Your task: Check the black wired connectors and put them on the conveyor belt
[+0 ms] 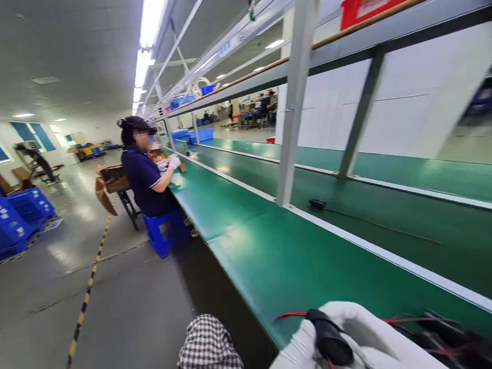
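A black cylindrical part [331,338] with red wires coming from both ends is held up at the bottom of the view. White-gloved fingers press on it from both sides. My left hand [289,366] grips it from the left, and my right hand [390,342] curls round it from the right, partly cut off by the frame's lower edge. Just right of my right hand, several dark parts with red and black wires [444,333] lie blurred on the green bench [256,251].
A person in a dark blue shirt [145,175] sits farther along the bench on a blue stool [158,234]. A metal post [292,103] rises beside the bench. A black connector [317,204] with a cable lies beyond the rail. Checked cloth [210,362] shows at bottom.
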Tool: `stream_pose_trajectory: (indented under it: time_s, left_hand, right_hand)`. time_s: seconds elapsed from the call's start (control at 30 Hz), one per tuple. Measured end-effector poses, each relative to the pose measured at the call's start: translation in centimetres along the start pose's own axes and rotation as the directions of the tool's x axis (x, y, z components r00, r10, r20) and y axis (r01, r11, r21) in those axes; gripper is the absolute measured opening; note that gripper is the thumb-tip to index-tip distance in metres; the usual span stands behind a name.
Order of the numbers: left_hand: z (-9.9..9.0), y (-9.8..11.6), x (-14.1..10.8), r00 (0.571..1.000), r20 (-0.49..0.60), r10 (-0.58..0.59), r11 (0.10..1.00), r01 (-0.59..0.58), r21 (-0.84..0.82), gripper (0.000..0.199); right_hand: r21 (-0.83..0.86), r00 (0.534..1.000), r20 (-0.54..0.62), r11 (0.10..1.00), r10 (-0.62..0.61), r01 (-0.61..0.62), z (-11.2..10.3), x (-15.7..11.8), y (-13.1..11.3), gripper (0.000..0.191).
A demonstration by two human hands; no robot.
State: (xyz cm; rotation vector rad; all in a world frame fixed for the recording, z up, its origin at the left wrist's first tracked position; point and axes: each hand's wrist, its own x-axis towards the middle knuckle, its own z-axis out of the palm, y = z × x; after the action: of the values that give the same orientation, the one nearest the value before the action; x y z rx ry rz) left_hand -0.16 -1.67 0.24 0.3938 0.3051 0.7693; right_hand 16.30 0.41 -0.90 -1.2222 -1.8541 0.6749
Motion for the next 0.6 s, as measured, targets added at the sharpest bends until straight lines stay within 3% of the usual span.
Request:
stream_pose_trajectory:
  time_s: [0.1, 0.17, 0.33, 0.47, 0.6]
  left_hand:
    - [0.8, 0.6, 0.0, 0.991, 0.01, -0.135, 0.935, 0.131, -0.329, 0.047]
    - [1.2, 0.6, -0.1, 0.987, 0.016, -0.161, 0.875, 0.151, -0.46, 0.046]
    - [1.1, -0.3, 0.3, 0.991, 0.03, -0.127, 0.848, 0.124, -0.515, 0.048]
    - [0.5, -1.2, 0.9, 0.999, 0.035, -0.026, 0.836, 0.041, -0.547, 0.046]
    - [-0.1, -1.8, 1.3, 0.996, 0.087, -0.011, 0.847, 0.055, -0.528, 0.04]
  right_hand:
    - [0.066, 1.0, 0.005, 0.998, 0.009, -0.009, 0.2, 0.0, 0.3, 0.019]
    - [0.133, 1.0, 0.012, 0.991, 0.017, -0.018, 0.2, 0.1, 0.0, 0.017]
    - [0.341, 0.985, 0.123, 0.926, 0.124, -0.159, -0.7, 0.1, -2.0, 0.023]
    - [0.241, 0.942, 0.186, 0.916, 0.281, -0.321, -1.4, 0.1, -3.6, 0.033]
    - [0.176, 0.935, 0.163, 0.923, 0.315, -0.342, -1.7, 0.1, -4.3, 0.031]
